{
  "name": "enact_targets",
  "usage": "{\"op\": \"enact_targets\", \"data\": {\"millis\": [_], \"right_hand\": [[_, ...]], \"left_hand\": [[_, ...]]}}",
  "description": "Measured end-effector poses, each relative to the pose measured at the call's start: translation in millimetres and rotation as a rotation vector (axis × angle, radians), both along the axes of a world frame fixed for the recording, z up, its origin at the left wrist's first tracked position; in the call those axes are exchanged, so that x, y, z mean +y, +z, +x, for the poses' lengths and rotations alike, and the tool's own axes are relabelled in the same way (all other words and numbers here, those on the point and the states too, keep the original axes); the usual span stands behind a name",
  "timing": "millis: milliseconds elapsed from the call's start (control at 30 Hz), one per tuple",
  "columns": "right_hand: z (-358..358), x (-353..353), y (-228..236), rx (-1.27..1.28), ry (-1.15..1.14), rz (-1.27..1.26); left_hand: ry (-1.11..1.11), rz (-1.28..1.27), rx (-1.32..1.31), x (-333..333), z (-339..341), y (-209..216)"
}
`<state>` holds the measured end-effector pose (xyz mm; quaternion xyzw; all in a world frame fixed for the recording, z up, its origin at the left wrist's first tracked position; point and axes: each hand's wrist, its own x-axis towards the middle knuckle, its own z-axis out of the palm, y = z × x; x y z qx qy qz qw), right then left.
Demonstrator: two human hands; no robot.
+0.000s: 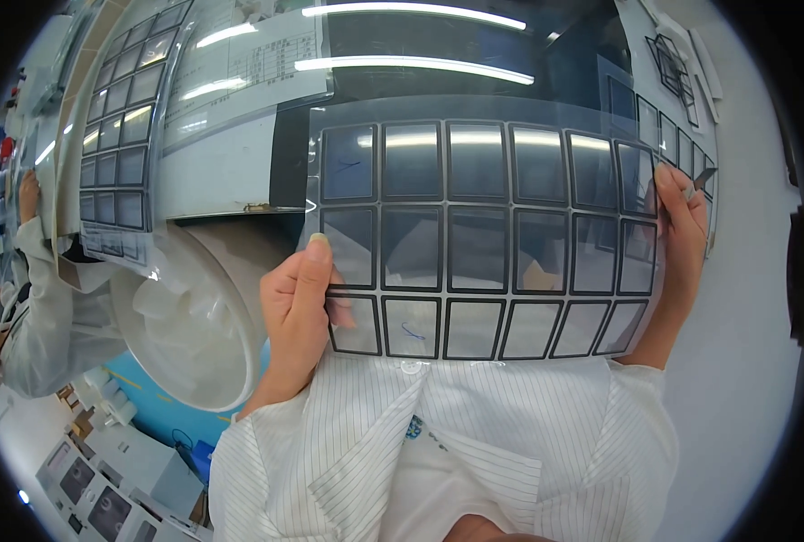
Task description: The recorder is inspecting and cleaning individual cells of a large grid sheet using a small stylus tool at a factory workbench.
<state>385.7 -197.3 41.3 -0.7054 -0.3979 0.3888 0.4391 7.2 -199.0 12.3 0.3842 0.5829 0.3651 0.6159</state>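
Note:
A clear plastic sheet (pixel 479 206) with rows of black-framed rectangles is held up in front of my chest, tilted toward me. Blue pen marks show on two of its rectangles, one at the upper left and one in the bottom row. My left hand (pixel 300 294) pinches the sheet's left edge, thumb in front and fingertips showing through from behind. The opposite edge is gripped by my right hand (pixel 684 212), its thumb near the upper corner. A small dark pointed thing (pixel 706 178) sticks out beside the right fingers; I cannot tell what it is.
More framed sheets (pixel 122 126) lie at the left beside a printed paper (pixel 248 68) under clear plastic. A dark glossy surface (pixel 474 41) reflects light tubes. Below left stands a white bin (pixel 250 334) with a clear liner. Another person's sleeve (pixel 36 262) is at far left.

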Motion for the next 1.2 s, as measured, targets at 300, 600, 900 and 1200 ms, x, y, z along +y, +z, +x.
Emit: {"op": "enact_targets", "data": {"millis": [300,600,900,1200], "right_hand": [[6,-10,2,-0.048,-0.001,0.010],[0,-5,-2,0.066,0.104,0.046],[3,-9,5,0.007,0.081,0.070],[11,-13,2,-0.030,0.002,0.015]], "left_hand": [[-0.024,0.009,-0.014,0,4,2],[-0.026,0.055,-0.016,-5,-4,-3],[-0.002,0.030,-0.024,-5,0,4],[-0.050,0.053,-0.043,-4,0,6]]}}
